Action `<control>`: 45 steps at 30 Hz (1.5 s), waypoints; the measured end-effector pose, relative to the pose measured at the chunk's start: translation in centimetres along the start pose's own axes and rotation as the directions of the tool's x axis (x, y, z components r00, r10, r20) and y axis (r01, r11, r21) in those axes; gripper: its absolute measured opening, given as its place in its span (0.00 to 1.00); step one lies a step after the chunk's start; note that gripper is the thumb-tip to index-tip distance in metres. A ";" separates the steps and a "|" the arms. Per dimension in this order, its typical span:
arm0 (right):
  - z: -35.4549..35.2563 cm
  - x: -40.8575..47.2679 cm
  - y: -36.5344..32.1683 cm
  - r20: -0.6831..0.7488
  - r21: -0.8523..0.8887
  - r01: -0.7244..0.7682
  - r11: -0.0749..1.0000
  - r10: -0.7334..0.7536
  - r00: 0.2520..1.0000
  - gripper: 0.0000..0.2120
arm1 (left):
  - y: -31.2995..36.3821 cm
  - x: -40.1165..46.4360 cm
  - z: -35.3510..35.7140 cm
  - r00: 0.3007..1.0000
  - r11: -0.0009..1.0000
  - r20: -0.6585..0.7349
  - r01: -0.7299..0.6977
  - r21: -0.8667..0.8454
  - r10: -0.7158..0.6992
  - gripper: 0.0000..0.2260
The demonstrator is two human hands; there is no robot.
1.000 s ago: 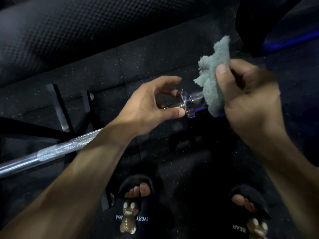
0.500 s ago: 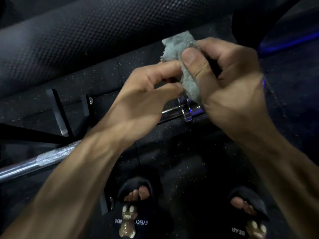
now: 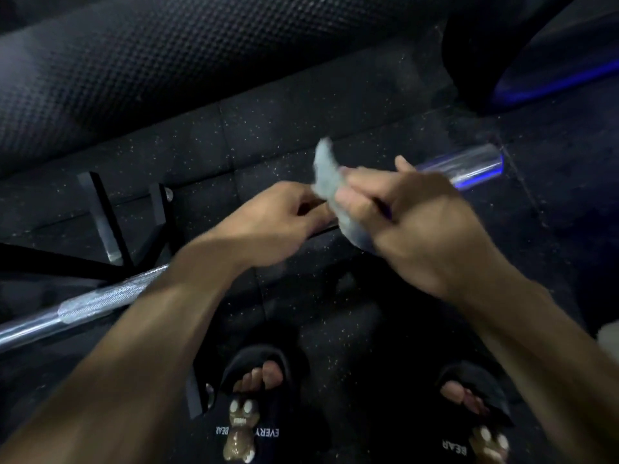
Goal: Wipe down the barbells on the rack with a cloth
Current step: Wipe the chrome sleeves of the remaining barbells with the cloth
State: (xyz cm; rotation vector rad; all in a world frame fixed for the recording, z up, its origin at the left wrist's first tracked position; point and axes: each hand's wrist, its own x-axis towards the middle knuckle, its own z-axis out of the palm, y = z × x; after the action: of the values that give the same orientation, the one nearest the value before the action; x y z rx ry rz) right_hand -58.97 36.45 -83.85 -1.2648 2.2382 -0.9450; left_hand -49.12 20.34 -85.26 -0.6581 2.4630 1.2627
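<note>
A chrome barbell (image 3: 100,304) ran from the lower-left edge of the view up toward the right, its knurled shaft resting on a black rack (image 3: 110,229) low over the speckled rubber floor (image 3: 268,128). The person's left hand (image 3: 278,216) reached across the shaft near the inner end of the sleeve, fingers curled inward toward the bar; motion blur hid whether they actually gripped the metal or the edge of the rag, so that could not be told. Touching it on the right, the right hand (image 3: 412,226) clutched a grey cloth (image 3: 330,182), thumb and fingers bunched around the fabric, one loose corner sticking up above the knuckles. Beyond that hand the smooth sleeve (image 3: 469,165) extended bare to its end, catching a blue gleam. A dark weight plate (image 3: 502,61) stood at the upper-right corner, and two black slippers (image 3: 264,396) showed at the bottom edge. The work appeared to be at the junction of shaft and sleeve, with the cloth bunched rather than wrapped round the steel. The next move would probably call for laying the cloth round the bar and drawing it along while the left hand steadied the barbell against rolling on the rack.
</note>
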 end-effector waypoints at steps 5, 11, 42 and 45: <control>-0.8 2.4 -1.1 0.193 -0.170 -0.131 0.977 0.163 0.968 0.12 | -0.3 0.8 -1.3 0.994 0.960 0.109 0.051 -0.275 -0.021 0.08; -2.0 7.4 -1.0 0.246 -0.190 -0.294 0.937 0.336 0.909 0.15 | -0.7 1.0 -0.8 0.991 0.891 0.121 0.103 -0.443 -0.054 0.19; -0.2 1.5 -2.9 -0.064 -0.252 -0.248 0.935 0.239 0.969 0.09 | 0.5 -0.1 -0.4 0.998 0.906 0.057 0.035 -0.423 -0.012 0.07; 0.0 -0.6 -3.0 -0.122 -0.200 -0.223 0.954 0.201 0.972 0.08 | 0.8 -0.4 -0.1 0.999 0.889 0.016 0.036 -0.456 -0.032 0.05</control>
State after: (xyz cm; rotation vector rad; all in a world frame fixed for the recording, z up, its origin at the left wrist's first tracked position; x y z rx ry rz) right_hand -56.91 35.88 -81.62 -1.0516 2.5498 -0.7193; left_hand -49.23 20.73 -84.45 -0.7984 2.1407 1.8494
